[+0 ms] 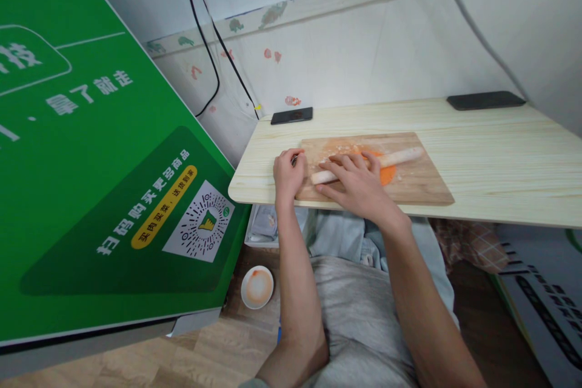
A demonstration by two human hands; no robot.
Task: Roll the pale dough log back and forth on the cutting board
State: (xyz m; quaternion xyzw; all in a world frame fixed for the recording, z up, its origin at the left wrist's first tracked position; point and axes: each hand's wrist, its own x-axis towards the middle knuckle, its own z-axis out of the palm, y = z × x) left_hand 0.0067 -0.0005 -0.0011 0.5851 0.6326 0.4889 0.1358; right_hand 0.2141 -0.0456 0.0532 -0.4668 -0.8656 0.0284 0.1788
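Note:
A pale wooden rolling pin (401,157) lies slantwise across flattened orange dough (388,176) on a wooden cutting board (422,188). My right hand (354,185) is over the pin, thumb on the near side and fingers on the far side, gripping it from above. Part of the dough is hidden beneath that hand. My left hand (289,174) is closed at the board's left edge, its fingers curled in. A small dark, shiny thing shows between its thumb and fingers, too small to name.
The light wood table (500,157) stands against the wall. A black phone (291,116) and another flat black object (485,100) lie at its back edge. A green cabinet (91,163) rises at left. On the floor stands a white bowl (257,288).

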